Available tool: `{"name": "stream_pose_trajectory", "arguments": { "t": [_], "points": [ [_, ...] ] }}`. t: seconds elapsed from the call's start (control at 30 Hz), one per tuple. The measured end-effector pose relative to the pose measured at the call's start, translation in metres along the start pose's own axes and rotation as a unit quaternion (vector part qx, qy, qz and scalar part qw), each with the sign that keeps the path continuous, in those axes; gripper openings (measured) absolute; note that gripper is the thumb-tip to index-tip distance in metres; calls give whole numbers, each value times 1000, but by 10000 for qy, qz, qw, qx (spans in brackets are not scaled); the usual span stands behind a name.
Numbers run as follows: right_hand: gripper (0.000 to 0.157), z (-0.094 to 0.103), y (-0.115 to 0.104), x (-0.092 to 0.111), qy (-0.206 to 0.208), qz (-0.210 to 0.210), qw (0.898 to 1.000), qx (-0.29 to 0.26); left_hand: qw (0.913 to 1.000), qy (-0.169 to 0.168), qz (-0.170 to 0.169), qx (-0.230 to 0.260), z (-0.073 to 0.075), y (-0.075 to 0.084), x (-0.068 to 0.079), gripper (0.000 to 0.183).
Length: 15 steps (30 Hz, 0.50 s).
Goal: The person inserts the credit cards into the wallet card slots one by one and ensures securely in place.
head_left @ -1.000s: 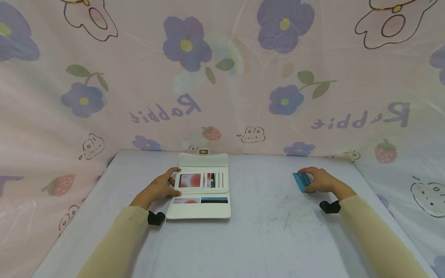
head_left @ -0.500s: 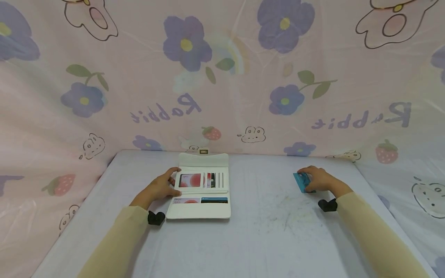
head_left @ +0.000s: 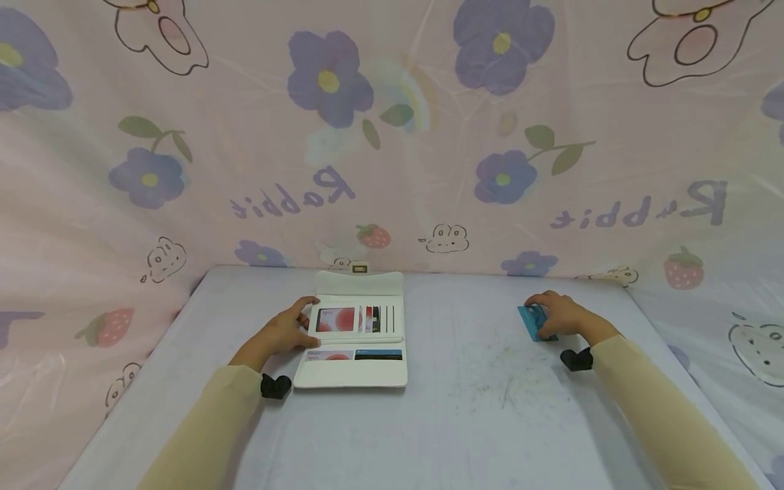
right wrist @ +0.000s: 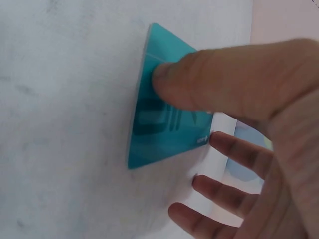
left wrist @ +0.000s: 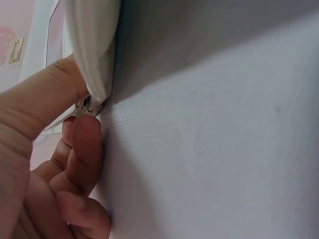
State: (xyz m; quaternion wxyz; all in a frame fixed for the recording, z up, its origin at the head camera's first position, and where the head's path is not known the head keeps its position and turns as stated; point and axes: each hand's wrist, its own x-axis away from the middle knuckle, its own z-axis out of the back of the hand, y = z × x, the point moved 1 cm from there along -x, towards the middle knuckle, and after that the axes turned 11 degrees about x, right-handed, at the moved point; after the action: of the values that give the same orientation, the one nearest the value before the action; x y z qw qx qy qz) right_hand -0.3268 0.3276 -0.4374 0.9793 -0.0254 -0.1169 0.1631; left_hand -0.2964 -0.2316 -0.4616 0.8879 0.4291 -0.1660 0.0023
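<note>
A white wallet (head_left: 355,373) lies unfolded left of the middle, with cards in its slots and clear window. My left hand (head_left: 278,333) holds its left edge, thumb on the lower inner part and fingers farther up. In the left wrist view, the thumb lies over the wallet's edge (left wrist: 92,55) and the other fingers curl beside it. Far to the right, my right hand (head_left: 565,316) pinches a teal card (head_left: 530,324) lying on the table. The right wrist view shows the thumb on the card's face; the index finger is mostly hidden behind it.
The table (head_left: 429,429) has a white cover with dark scuffs (head_left: 505,388) right of the middle. A printed pink curtain (head_left: 404,163) rises along its back and sides. The wallet's clasp tab (head_left: 359,269) reaches the table's back edge.
The right wrist and forearm have shifted slightly left, while the right fingers stay on the card. The left hand and the wallet have hardly moved.
</note>
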Motion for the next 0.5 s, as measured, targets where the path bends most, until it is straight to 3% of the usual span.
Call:
{"name": "stream_pose_trajectory", "arguments": {
  "t": [0.3,0.5],
  "points": [
    [69,4,-1,1,-2,-64,9999,-105,10000,24,50,-38,-1,1,2,90],
    [70,3,-2,3,91,-119,9987,-488,10000,56,10,0,-2,1,2,89]
  ]
}}
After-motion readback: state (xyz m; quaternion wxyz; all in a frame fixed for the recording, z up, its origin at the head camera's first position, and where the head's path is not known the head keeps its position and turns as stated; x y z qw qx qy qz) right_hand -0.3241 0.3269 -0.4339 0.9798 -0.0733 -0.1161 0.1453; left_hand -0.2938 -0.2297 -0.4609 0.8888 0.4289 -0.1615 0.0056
